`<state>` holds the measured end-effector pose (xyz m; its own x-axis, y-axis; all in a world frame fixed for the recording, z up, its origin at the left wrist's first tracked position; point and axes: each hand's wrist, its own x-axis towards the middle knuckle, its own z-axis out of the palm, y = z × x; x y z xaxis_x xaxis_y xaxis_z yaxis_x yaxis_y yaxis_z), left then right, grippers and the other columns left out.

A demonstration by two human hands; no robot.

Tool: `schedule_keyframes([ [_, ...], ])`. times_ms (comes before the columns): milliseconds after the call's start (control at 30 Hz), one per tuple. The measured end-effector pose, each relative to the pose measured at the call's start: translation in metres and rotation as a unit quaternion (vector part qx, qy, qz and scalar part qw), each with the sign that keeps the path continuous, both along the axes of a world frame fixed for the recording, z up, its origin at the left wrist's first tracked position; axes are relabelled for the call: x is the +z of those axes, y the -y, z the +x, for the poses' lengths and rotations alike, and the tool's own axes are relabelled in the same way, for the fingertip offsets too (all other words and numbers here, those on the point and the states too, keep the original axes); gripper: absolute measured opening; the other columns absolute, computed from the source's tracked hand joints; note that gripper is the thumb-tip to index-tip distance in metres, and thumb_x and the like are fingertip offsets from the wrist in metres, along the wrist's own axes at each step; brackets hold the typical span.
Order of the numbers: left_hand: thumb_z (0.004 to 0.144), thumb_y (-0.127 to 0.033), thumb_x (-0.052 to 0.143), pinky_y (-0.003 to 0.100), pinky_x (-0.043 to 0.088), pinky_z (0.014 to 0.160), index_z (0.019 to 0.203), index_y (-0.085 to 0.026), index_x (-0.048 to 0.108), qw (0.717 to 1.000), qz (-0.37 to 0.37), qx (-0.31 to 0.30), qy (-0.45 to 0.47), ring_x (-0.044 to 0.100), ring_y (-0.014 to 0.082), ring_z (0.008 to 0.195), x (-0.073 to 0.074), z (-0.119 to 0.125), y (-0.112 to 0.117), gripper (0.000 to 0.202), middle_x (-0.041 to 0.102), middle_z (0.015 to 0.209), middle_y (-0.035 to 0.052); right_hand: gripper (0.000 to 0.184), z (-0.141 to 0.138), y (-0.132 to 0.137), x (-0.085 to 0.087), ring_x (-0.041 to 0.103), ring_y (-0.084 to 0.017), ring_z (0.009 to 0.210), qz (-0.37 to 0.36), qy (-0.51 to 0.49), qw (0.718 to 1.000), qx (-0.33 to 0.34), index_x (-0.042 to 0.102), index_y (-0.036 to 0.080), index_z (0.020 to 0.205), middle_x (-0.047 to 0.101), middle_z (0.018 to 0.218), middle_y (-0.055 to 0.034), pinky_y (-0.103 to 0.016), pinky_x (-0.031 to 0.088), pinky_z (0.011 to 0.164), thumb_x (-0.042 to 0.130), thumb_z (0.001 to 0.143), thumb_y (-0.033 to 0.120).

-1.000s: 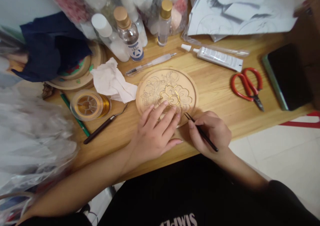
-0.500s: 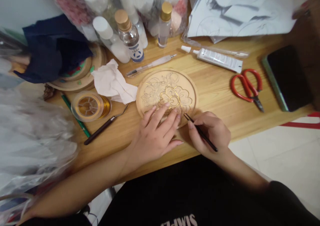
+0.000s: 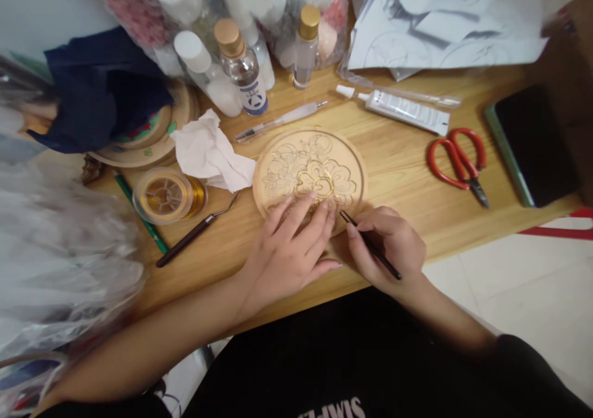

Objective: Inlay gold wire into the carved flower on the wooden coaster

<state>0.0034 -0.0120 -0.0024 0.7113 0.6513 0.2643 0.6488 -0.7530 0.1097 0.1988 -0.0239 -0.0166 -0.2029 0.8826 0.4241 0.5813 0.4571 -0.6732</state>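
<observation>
A black-screened phone with a pale green edge [image 3: 532, 146] is seen at the frame's right. White paper sheets bearing line drawings [image 3: 445, 20] are spread at the upper right. At the upper centre, a copper-capped clear glassy bottle [image 3: 248, 75] is stood near a smaller gold-capped bottle [image 3: 305, 50]. Navy cloth [image 3: 104, 87] is draped at the upper left, and crumpled translucent plastic [image 3: 60, 257] is bunched along the left edge.

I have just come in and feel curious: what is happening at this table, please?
A person's bare left hand lies spread on a round, pale wooden board whose floral drawing is partly outlined in gold colour. The right hand holds slim black tweezers, their tips at the board's near right edge; I cannot tell whether they grip anything. A clear plastic spool of gold-coloured strand sits to the left.
</observation>
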Motion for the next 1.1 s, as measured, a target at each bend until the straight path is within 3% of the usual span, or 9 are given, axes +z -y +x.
schedule_keyframes([
  [600,0.095,-0.051,0.05,0.048,0.038,0.106,0.13,-0.001,0.056,1.0,0.002,-0.01,-0.019,0.052,0.0334,0.125,-0.001,0.001,0.0,0.062,0.063,0.131,0.0125,0.027,0.003,-0.004,0.005,0.056,-0.014,0.067,0.013,0.035,0.998,0.044,0.051,0.021,0.096,0.063,0.079,-0.0004,-0.029,0.047,0.059,0.06,0.079,0.003],
  [1100,0.098,-0.051,0.045,0.047,0.042,0.104,0.126,-0.003,0.06,1.0,0.018,-0.009,-0.014,0.055,0.0326,0.123,0.0,0.001,-0.001,0.057,0.066,0.127,0.0116,0.023,0.022,-0.033,0.019,0.056,-0.014,0.069,-0.006,0.067,0.979,0.192,0.053,0.019,0.095,0.064,0.078,-0.0014,-0.029,0.046,0.062,0.06,0.081,0.002],
])
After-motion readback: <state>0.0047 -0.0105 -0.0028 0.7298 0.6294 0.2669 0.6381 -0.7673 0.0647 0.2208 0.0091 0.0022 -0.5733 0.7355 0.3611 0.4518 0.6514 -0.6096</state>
